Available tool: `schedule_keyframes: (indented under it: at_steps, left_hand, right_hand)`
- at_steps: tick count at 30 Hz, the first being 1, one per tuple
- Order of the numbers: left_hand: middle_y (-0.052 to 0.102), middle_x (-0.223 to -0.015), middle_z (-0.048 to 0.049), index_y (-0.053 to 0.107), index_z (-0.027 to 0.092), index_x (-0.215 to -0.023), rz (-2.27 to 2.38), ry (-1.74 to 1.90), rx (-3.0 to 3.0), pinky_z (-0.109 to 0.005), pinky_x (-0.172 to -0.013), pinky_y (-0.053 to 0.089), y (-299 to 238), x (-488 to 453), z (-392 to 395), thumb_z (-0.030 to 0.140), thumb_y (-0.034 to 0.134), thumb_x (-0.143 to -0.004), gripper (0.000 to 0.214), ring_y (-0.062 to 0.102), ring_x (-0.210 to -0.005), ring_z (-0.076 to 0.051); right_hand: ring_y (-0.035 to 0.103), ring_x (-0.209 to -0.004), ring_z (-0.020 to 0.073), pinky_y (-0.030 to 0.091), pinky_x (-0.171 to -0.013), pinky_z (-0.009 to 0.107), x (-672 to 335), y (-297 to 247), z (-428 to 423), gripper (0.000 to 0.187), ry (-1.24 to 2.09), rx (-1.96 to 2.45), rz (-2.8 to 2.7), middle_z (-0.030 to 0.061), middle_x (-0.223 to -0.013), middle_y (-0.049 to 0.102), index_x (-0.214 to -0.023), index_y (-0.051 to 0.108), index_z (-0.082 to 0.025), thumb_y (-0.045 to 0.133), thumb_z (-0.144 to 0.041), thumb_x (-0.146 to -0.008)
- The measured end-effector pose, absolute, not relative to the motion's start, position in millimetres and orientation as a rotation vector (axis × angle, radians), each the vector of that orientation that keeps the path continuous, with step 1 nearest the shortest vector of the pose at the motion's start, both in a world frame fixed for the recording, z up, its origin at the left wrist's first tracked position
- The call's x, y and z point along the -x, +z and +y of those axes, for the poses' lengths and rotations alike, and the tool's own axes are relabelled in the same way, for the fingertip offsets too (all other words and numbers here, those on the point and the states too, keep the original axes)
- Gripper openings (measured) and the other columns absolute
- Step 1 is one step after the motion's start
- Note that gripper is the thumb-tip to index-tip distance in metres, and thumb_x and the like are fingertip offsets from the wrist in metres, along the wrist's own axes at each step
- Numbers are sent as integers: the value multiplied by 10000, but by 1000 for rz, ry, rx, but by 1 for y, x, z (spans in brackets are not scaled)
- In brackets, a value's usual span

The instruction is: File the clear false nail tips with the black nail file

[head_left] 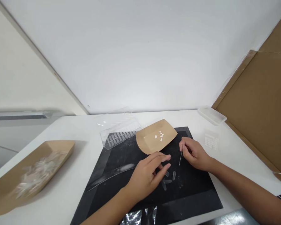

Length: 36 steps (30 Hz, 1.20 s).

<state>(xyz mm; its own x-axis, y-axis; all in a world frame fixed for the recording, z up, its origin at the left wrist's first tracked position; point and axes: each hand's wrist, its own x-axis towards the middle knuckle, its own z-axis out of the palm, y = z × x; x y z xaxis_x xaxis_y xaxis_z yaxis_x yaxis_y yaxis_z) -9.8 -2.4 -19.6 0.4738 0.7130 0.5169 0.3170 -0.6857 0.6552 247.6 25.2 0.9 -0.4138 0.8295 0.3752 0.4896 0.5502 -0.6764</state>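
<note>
right hand (194,153) pinches thin tool (180,158) | left hand (146,175) narrowly parted, nothing visible between | clear tips (174,175) loose just right, on black mat (192,190) | brushing left fingers could scatter them

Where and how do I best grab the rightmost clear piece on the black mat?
Probably pinch the rightmost clear piece by its long edges, from above and slightly right: it lies narrow and lengthwise away from you, with open black mat on its right, while other clear pieces lie close on its left.
</note>
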Motion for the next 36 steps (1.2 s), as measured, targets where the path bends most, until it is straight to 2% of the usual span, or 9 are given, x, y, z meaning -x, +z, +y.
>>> schedule_keyframes:
  at_steps: [3, 9, 14, 18, 23, 27, 31, 34, 36]
  left_hand:
    - [749, -1092, -88, 744, 225, -1257, 812, 1118, -2156, -159, -526, 553, -17, 6, -3, 214, 626, -1017, 267, 720, -713, -104]
    - [793, -991, -59, 823, 238, -1120, 731, 1100, -1999, -192, -652, 625, -7, 4, -3, 221, 703, -974, 190, 767, -809, -148]
    - [799, -986, -62, 832, 241, -1120, 673, 1081, -1945, -216, -689, 647, -5, 4, -4, 225, 754, -937, 199, 767, -795, -151]
    - [807, -1009, -61, 828, 252, -1137, 677, 1039, -1905, -195, -608, 636, -6, 6, -4, 235, 766, -928, 218, 758, -709, -130]
    - [811, -966, -58, 827, 234, -1102, 624, 1141, -2008, -215, -694, 643, -11, 4, -2, 224, 829, -870, 232, 777, -795, -158]
    - [796, -896, -51, 797, 189, -1001, 590, 1212, -2103, -200, -718, 621, -17, 0, -4, 217, 870, -824, 194, 767, -787, -149]
    - [756, -819, -21, 744, 190, -911, 586, 1250, -2181, -176, -689, 583, -19, -2, -8, 223, 837, -862, 111, 727, -721, -117]
    - [713, -771, 2, 684, 196, -856, 661, 1255, -2226, -168, -624, 541, -20, -2, -11, 236, 766, -930, 118, 679, -653, -97]
    - [696, -736, 23, 619, 203, -827, 762, 1231, -2216, -168, -581, 513, -21, -1, -11, 261, 750, -942, 184, 651, -611, -92]
  right_hand:
    - [512, -712, 150, 402, -672, 276, -240, 0, 19, 132, 649, 1022, -2137, -4, -833, 560, -945, 538, -229, 446, -191, -1033]
    - [531, -774, 161, 422, -716, 288, -232, -3, 13, 142, 654, 934, -2204, 15, -891, 562, -999, 518, -229, 399, -216, -1075]
    - [550, -820, 173, 446, -755, 308, -231, -3, 12, 175, 672, 936, -2204, 33, -933, 575, -1039, 522, -230, 362, -254, -1106]
    - [554, -818, 171, 445, -752, 306, -231, -2, 10, 190, 675, 942, -2191, 30, -929, 577, -1041, 528, -232, 358, -275, -1114]
    - [550, -806, 166, 438, -747, 304, -229, -3, 5, 185, 716, 926, -2189, 27, -941, 583, -1060, 522, -238, 349, -273, -1114]
    - [547, -796, 166, 432, -741, 306, -223, -1, 0, 165, 798, 882, -2225, 21, -933, 589, -1086, 511, -239, 350, -266, -1107]
    - [533, -765, 159, 428, -726, 304, -219, 4, -6, 146, 885, 846, -2244, 15, -917, 586, -1090, 500, -232, 358, -264, -1094]
    - [502, -729, 149, 413, -696, 296, -216, 5, -9, 70, 942, 797, -2247, -1, -882, 563, -1064, 475, -229, 442, -290, -1055]
    - [463, -677, 135, 388, -657, 282, -215, 3, -10, 138, 966, 773, -2250, -30, -826, 524, -1056, 458, -233, 546, -327, -1004]
